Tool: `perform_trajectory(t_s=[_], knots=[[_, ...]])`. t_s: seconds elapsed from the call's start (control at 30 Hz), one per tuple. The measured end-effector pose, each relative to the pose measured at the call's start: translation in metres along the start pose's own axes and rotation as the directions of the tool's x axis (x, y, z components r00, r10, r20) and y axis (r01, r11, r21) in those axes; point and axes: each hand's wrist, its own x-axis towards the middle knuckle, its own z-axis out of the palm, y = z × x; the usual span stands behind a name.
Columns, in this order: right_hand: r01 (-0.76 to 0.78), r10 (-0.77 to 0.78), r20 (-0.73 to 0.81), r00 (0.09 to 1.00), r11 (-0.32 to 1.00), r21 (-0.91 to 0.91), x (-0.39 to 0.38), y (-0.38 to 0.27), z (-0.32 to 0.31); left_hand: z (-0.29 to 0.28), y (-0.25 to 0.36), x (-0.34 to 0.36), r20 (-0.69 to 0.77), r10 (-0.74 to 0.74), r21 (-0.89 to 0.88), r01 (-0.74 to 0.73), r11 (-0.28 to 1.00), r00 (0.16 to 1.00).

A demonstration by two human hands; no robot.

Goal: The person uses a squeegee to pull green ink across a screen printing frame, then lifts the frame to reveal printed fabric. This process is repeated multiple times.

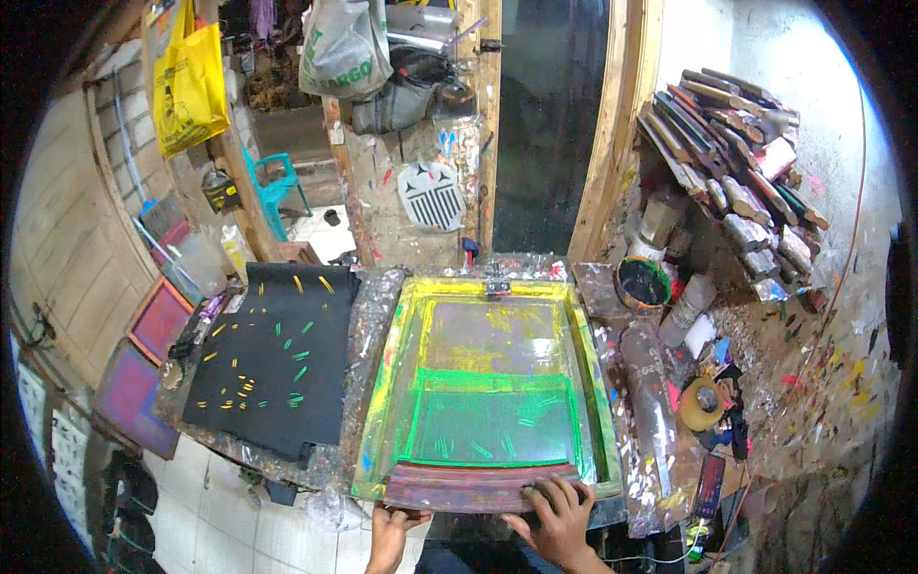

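Observation:
A screen-printing frame [375, 421] lies on the worktable, its mesh smeared yellow in the far half and bright green in the near half. Along its near edge rests a wide squeegee [459, 486] with a stained reddish-brown wooden handle. My right hand [557, 524] grips the squeegee's right part, fingers over the top and thumb at the near side. At the squeegee's near left corner, my left hand [394, 536] is closed, its fingertips partly hidden beneath the edge. A metal hinge clamp [497, 285] sits on the frame's far side.
Black fabric [273, 364] with yellow and green printed strokes lies left of the frame. On the right are a paint tub [643, 283], a bottle [688, 308], a tape roll [701, 404] and a long clear cylinder [650, 392]. Several stacked squeegees [736, 153] lean at the wall.

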Motion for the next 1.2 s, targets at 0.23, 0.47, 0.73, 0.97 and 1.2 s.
perform_trajectory(t_s=[0.23, 0.47, 0.73, 0.97, 1.2], knots=[[-0.105, -0.040, 0.321, 0.946, 0.900, 0.423, -0.070, -0.026, 0.028, -0.023, -0.052, 0.006, -0.002, 0.112, 0.143, -0.110, 0.984, 0.994], [-0.313, 0.092, 0.433, 0.897, 0.823, 0.475, -0.047, -0.022, 0.092, -0.017, -0.047, 0.003, -0.046, 0.144, 0.092, -0.140, 0.986, 0.988], [-0.310, 0.100, 0.607, 0.788, 0.917, 0.251, -0.039, -0.033, 0.057, -0.018, -0.044, 0.001, -0.072, 0.101, 0.040, -0.098, 0.994, 0.992], [-0.373, 0.182, 0.839, 0.513, 0.927, 0.027, -0.032, -0.049, 0.035, -0.021, -0.043, 0.001, 0.014, 0.110, 0.181, -0.111, 0.977, 0.994], [-0.287, 0.144, 0.630, 0.763, 0.949, 0.131, -0.044, -0.054, 0.035, -0.031, -0.055, 0.003, -0.062, 0.101, 0.134, -0.092, 0.987, 0.993]])
